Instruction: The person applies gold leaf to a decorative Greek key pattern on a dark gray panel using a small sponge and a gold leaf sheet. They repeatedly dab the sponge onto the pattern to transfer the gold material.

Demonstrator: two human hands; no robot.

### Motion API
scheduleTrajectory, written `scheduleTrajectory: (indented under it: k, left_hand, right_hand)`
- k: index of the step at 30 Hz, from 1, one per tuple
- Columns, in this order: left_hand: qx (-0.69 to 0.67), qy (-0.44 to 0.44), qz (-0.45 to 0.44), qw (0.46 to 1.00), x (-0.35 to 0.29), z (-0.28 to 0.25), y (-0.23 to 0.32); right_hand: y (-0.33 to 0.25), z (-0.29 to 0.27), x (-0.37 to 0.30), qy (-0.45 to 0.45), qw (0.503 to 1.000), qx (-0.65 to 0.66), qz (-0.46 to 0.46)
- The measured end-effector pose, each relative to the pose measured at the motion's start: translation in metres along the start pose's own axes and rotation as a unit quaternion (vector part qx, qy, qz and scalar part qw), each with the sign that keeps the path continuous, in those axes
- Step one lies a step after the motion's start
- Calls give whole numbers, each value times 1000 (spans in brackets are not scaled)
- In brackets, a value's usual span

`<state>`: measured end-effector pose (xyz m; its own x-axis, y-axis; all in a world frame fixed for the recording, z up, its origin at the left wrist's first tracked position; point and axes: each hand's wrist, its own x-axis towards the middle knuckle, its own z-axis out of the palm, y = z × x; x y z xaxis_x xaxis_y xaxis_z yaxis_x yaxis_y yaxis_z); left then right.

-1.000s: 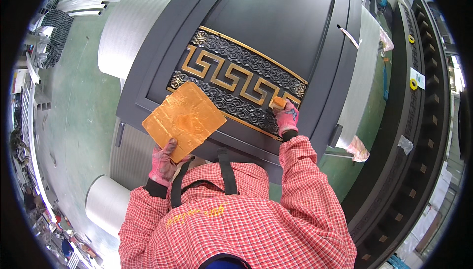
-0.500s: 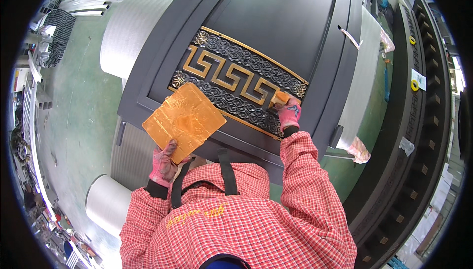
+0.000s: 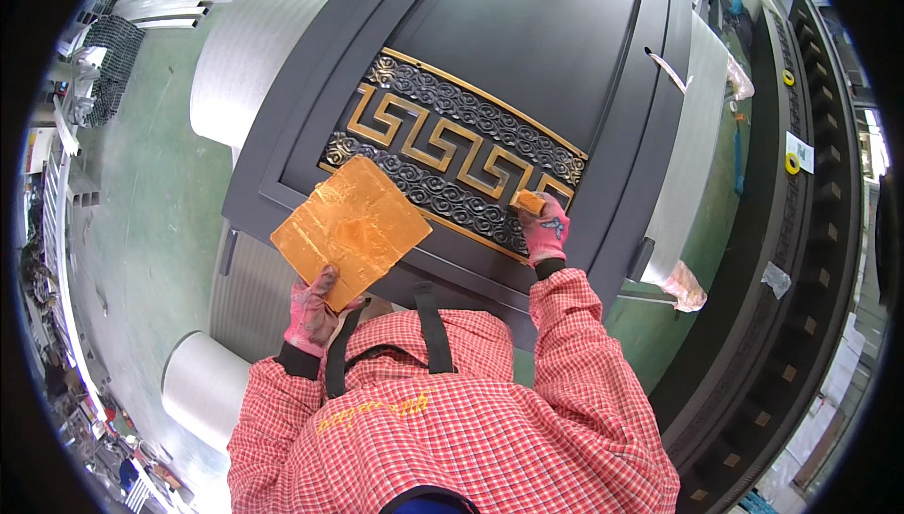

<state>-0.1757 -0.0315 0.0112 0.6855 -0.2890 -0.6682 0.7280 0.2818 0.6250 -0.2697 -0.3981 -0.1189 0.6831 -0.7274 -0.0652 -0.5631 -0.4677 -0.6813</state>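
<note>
My left hand (image 3: 314,314), in a pink glove, grips the lower corner of a flat square board (image 3: 353,227) smeared with shiny gold paint. The board is held over the near left part of a dark grey door panel (image 3: 527,34). In my right hand (image 3: 545,232), also gloved in pink, is a small gold-stained sponge block (image 3: 529,201). Its edge meets the right part of the raised gold key-pattern strip (image 3: 428,142). Black scrollwork bands with gold edges (image 3: 490,104) run along both sides of that strip. My right fingers partly hide the near band.
Rolls of white foam sheet stand left of the panel (image 3: 240,72) and near my left elbow (image 3: 202,392). At the right runs a long dark frame (image 3: 753,260) carrying yellow tape rolls (image 3: 792,164). Metal profiles (image 3: 169,4) lie on the green floor at the far left.
My right hand with the sponge block has shifted slightly left and toward me along the key pattern, uncovering its right end. The left hand and the board have stayed nearly still.
</note>
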Motion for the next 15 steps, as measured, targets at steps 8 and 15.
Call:
scheduleTrajectory:
  k: [8, 15]
  left_hand:
    - [9, 15, 2, 1000, -2, 4, -1]
    - [18, 6, 4, 1000, -1, 2, -5]
  right_hand:
    - [13, -11, -5, 2, 997, -68, -26]
    - [19, -37, -10, 19, 987, -158, -18]
